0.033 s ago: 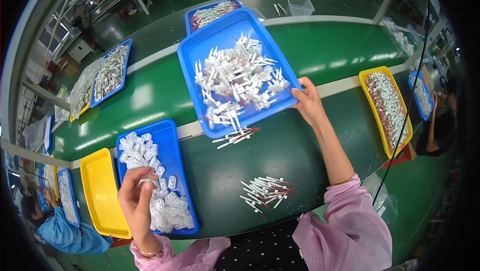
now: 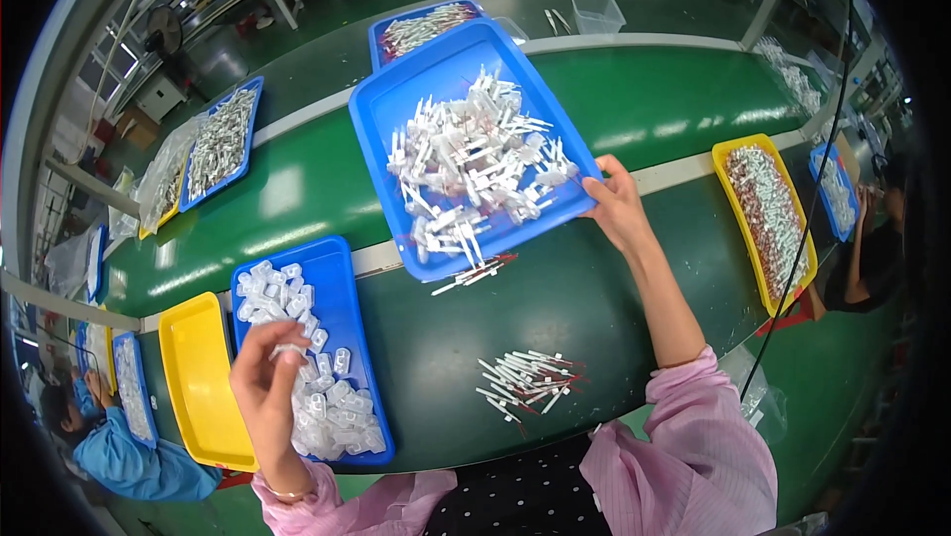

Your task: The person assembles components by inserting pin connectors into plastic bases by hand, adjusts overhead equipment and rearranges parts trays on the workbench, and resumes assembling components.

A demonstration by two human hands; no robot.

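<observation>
Right fingers [image 2: 618,179] are gripping a blue rectangular plastic tray [image 2: 421,65], its near edge now covering more white sticks [image 2: 474,275]. Left fingers [image 2: 264,340]: curling, grasp unclear.

Held tray [image 2: 426,65]: blue. Its contents [image 2: 475,150]: mostly white. Plastic pieces [image 2: 342,422]: translucent white. Side tray [image 2: 203,377]: yellow. Surface [image 2: 426,368]: dark green. Sleeves [image 2: 684,437]: pink, finely striped. Garment [image 2: 525,496]: black, white-dotted.

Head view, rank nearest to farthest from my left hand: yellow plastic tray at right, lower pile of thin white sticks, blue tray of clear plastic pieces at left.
1. Blue tray of clear plastic pieces: beneath the left hand.
2. Lower pile of thin white sticks: right of that tray.
3. Yellow plastic tray: farther right.
</observation>
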